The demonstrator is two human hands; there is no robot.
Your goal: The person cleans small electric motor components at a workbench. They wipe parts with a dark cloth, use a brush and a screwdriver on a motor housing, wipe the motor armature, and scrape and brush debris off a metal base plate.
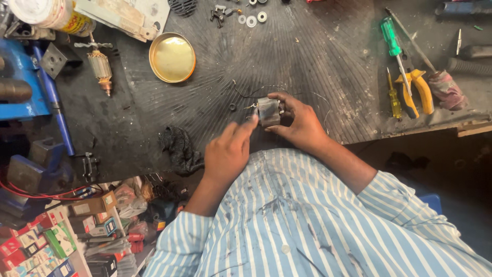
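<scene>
My right hand [301,123] grips a small grey metal motor part [268,111] with thin wires trailing from it, held just above the dark ribbed bench mat [307,61]. My left hand [228,150] reaches in from the left, its fingertips touching the part's left side where the wires come out. Both sleeves are blue and white striped.
A round brass lid [172,57] and a copper-wound armature [100,67] lie at the back left. A black rag [179,147] sits near the front edge. Green and yellow screwdrivers [394,51] and yellow-handled pliers [419,88] lie at right. Washers [251,20] at the back. Blue vise [23,77] at left.
</scene>
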